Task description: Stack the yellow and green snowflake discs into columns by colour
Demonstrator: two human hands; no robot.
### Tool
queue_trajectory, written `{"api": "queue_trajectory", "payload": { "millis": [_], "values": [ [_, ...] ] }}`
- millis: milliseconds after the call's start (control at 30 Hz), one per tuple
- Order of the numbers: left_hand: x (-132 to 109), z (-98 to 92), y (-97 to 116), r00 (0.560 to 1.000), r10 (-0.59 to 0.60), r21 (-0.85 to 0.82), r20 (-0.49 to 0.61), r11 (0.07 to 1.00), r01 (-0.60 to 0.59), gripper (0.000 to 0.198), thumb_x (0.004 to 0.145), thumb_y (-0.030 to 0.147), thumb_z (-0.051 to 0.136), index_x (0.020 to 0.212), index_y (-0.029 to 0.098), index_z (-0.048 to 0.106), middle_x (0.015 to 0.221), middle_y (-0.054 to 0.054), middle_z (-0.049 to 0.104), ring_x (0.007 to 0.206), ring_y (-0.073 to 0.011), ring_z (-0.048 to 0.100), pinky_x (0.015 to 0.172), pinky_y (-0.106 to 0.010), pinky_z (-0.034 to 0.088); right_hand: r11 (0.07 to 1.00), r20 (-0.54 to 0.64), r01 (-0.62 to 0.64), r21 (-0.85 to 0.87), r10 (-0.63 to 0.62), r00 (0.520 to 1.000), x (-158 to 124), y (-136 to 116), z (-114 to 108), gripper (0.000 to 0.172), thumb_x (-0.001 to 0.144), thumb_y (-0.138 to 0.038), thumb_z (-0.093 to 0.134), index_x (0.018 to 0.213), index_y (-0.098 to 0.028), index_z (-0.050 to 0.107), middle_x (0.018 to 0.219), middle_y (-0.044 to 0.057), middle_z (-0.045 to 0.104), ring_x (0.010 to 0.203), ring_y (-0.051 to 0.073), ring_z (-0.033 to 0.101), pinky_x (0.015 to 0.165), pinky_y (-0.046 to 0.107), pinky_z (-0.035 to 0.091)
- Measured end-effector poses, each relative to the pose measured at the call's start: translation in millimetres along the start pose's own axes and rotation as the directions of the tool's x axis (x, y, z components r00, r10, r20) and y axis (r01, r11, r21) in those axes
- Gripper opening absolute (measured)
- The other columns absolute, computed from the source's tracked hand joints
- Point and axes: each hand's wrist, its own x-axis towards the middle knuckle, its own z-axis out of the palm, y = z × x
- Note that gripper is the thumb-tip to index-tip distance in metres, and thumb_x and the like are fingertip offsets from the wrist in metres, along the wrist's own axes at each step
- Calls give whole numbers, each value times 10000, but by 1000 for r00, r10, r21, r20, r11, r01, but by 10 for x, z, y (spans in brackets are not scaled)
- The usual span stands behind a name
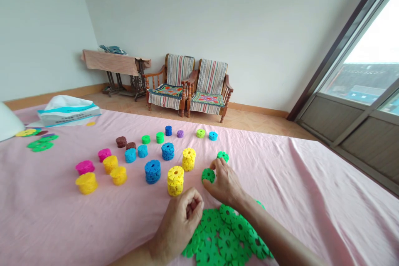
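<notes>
The right hand [226, 183] has its thumb and fingers bent around the edge of a dark green disc [205, 174], which sits just beyond the green pile [222, 237]; the grip looks pressed to the rim, though part of the contact is hidden. The left hand [179, 222] is curled at the near left edge of the green pile, thumb against the fingers, with nothing visible in it.

Holding by the rim, with the slotted face level, seems the sound way: thumb and fingers on opposite edges should keep the disc from tipping. A low wrist and a light release would likely suit best, as a brush of the knuckles might upset the farther green stack [222, 156], straight beyond the green pile.

The discs look like thin, smooth plastic, round, with a centre hole and notches cut into the edge. Those in the green pile overlap loosely at many angles. Left of and beyond it, the front yellow stack [175, 183] stands as a fairly even column. The pink cloth [311, 199] under the green pile is soft and creased, so tall columns could lean.
</notes>
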Motion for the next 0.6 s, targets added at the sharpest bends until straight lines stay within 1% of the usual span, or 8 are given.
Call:
{"api": "queue_trajectory", "payload": {
  "millis": [133, 233, 333, 400, 433, 500, 567, 600],
  "values": [
    [5, -2, -7, 1000, -5, 8, 11, 1000, 5, 188, 886, 254, 453, 708, 194, 462, 576, 45, 482, 535, -108, 496, 516, -191, 364, 1000, 32, -16, -25, 17, 999, -1, -24, -9, 201, 672, -255, 579, 818, -202, 452, 841, 44, 524, 801, 213, 536, 718, 350, 430],
    [-3, 1, -20, 1000, -6, 19, 15, 1000, 6, 187, 889, 251, 447, 711, 193, 460, 588, 43, 485, 543, -109, 500, 520, -195, 365, 1000, 35, -6, 2, 6, 999, -1, -22, -67, 243, 682, -276, 605, 865, -194, 469, 874, 51, 532, 812, 211, 539, 725, 348, 429],
    [-11, 6, -32, 1000, -14, 12, 17, 1000, 14, 178, 886, 252, 453, 718, 192, 456, 592, 44, 482, 548, -110, 501, 525, -198, 369, 998, 60, 26, 61, -29, 998, -48, 9, -227, 213, 718, -283, 601, 871, -192, 483, 872, 44, 538, 787, 188, 532, 702, 322, 426],
    [-11, 8, -31, 1000, -24, 3, 20, 1000, 24, 174, 885, 259, 458, 723, 193, 452, 593, 47, 475, 547, -109, 499, 523, -198, 369, 993, 162, 60, 105, -77, 984, -127, 42, -391, 158, 719, -238, 596, 832, -193, 496, 838, 26, 540, 753, 164, 524, 684, 297, 422],
    [-10, 7, -26, 999, -27, 1, 23, 1000, 27, 176, 887, 263, 457, 725, 193, 451, 593, 47, 474, 546, -109, 497, 522, -198, 369, 989, 247, 80, 128, -110, 963, -179, 59, -482, 160, 705, -215, 604, 831, -192, 507, 837, 19, 543, 747, 155, 523, 683, 289, 421],
    [-5, 4, -14, 999, -27, 5, 32, 1000, 27, 186, 895, 276, 447, 729, 192, 452, 597, 46, 476, 549, -109, 496, 525, -199, 370, 980, 438, 101, 173, -168, 883, -293, 90, -654, 270, 652, -188, 644, 901, -196, 539, 904, 19, 549, 771, 150, 528, 691, 281, 424],
    [-1, 1, -5, 999, -23, 15, 37, 1000, 23, 200, 903, 288, 439, 729, 191, 454, 598, 43, 482, 556, -110, 499, 531, -201, 373, 978, 545, 95, 188, -184, 818, -396, 118, -780, 379, 609, -164, 666, 967, -208, 552, 960, 20, 546, 831, 160, 529, 717, 281, 424],
    [-1, 0, -4, 999, -22, 19, 38, 1000, 22, 204, 905, 293, 436, 730, 191, 454, 598, 42, 484, 558, -111, 500, 533, -201, 373, 978, 571, 84, 192, -181, 801, -435, 132, -817, 399, 602, -152, 662, 982, -212, 556, 969, 18, 543, 849, 162, 527, 727, 279, 423]
  ]
}}
